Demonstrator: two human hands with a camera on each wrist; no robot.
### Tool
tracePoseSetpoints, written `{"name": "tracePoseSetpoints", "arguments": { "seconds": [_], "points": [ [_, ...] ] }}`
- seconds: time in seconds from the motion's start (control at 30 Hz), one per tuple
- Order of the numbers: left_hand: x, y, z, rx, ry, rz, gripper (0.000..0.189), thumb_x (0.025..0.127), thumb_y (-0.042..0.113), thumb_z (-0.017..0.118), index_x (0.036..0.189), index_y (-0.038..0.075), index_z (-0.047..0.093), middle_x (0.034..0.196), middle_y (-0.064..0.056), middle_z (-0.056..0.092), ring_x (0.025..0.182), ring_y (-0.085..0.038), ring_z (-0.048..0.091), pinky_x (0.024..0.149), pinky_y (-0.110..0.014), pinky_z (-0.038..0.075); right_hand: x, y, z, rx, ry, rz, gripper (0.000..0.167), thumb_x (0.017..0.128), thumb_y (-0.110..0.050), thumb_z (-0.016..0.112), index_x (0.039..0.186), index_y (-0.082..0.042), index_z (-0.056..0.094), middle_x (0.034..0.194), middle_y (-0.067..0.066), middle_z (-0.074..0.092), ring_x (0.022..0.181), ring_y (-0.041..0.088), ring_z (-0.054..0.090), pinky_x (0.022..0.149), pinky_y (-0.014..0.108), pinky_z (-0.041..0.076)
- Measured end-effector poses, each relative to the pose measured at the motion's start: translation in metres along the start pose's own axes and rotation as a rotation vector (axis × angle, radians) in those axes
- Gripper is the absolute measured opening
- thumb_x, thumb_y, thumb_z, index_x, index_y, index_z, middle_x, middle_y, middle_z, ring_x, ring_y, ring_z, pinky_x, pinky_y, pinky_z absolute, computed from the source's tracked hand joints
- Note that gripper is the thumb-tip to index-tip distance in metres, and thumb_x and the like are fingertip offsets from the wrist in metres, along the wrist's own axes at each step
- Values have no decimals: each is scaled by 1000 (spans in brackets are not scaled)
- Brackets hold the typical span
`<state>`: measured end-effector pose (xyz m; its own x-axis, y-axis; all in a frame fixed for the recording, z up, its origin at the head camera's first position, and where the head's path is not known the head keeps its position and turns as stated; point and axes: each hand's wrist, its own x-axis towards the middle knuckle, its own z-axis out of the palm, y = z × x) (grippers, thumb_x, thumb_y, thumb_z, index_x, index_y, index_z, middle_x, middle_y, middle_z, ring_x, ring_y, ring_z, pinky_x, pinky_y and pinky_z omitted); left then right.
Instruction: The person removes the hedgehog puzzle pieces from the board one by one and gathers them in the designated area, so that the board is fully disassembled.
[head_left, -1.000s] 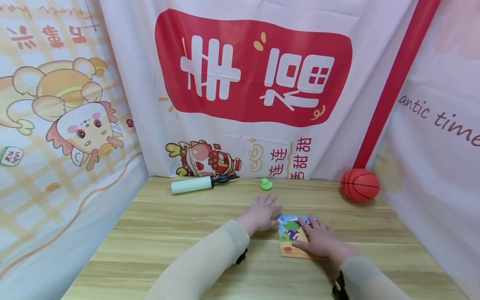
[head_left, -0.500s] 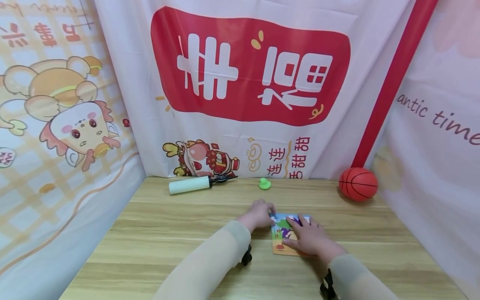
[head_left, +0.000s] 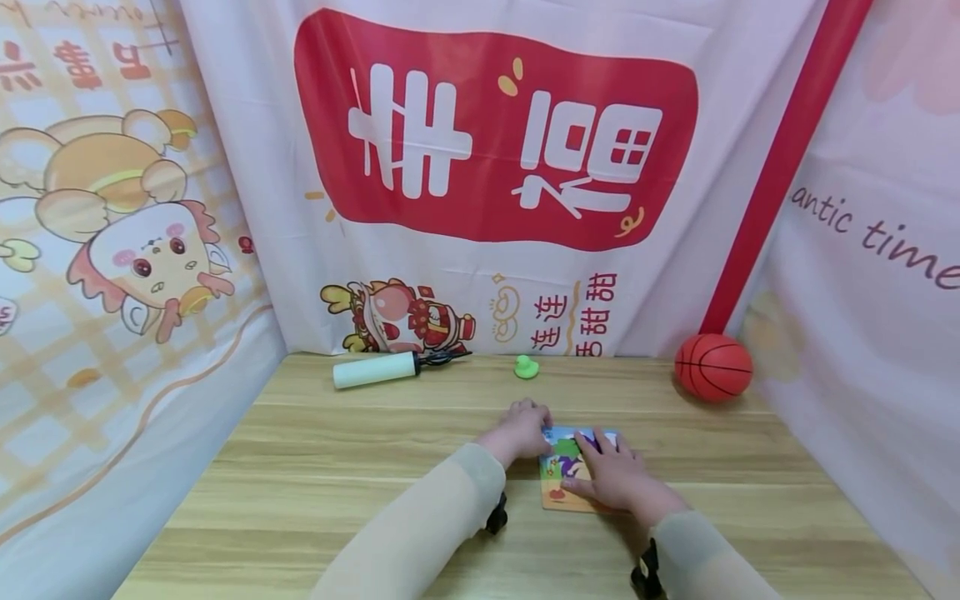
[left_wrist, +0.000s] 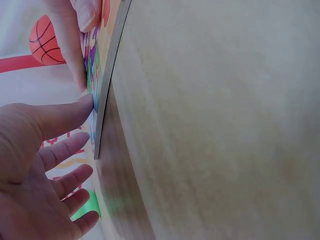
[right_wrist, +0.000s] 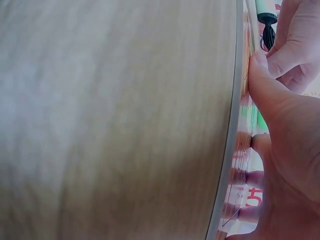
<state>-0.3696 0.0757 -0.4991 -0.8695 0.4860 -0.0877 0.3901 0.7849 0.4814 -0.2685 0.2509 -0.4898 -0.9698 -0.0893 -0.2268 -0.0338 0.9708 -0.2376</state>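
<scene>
Pump (head_left: 377, 370): lying along the desk's (head_left: 300, 483) far edge, near its left corner. Left hand (head_left: 517, 429): fingers loosely bent, apart, grasping nothing; thumb touching the picture board (head_left: 557, 482) at its left edge. Duck (head_left: 527, 367): green, near the far edge. Picture board: on the desk, right of centre. Right hand (head_left: 618, 475): fingers spread across the board, grasping nothing. Ball (head_left: 713, 367): far right corner. Risk: uneven pressure could skid the board.

Behind the board (head_left: 556, 477) lie, left to right, the pump (head_left: 377, 370), duck (head_left: 527, 367) and ball (head_left: 713, 367).
</scene>
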Motion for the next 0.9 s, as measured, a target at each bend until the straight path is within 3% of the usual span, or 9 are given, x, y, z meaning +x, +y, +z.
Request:
{"name": "tracePoseSetpoints", "arguments": {
  "seconds": [0.13,0.47,0.73,0.9],
  "points": [
    [-4,3,-4,19,-16,8,38,79,39,83,109,24,64,120,-1,49,111,-20,43,95,-39,40,0,0,1,12,6,-6,95,83,-76,52,156,-20,30,159,24,18,138,60,8,101,76,13],
    [3,-2,2,26,-10,4,39,76,40,85,103,24,61,119,1,50,112,-20,43,97,-38,38,1,0,2,17,3,-17,93,84,-75,52,156,-21,30,160,22,17,139,59,8,101,76,13],
    [-14,12,-9,54,8,59,34,79,35,83,102,20,63,122,-1,52,112,-21,46,97,-39,39,2,2,2,22,7,-20,94,84,-76,52,156,-20,30,160,23,17,139,59,7,101,76,13],
    [-16,15,-11,90,4,47,40,80,39,82,110,19,65,129,-2,51,117,-21,44,101,-39,38,2,3,2,28,3,-16,94,83,-76,51,156,-19,30,160,23,17,139,59,7,102,76,13]
  ]
}}
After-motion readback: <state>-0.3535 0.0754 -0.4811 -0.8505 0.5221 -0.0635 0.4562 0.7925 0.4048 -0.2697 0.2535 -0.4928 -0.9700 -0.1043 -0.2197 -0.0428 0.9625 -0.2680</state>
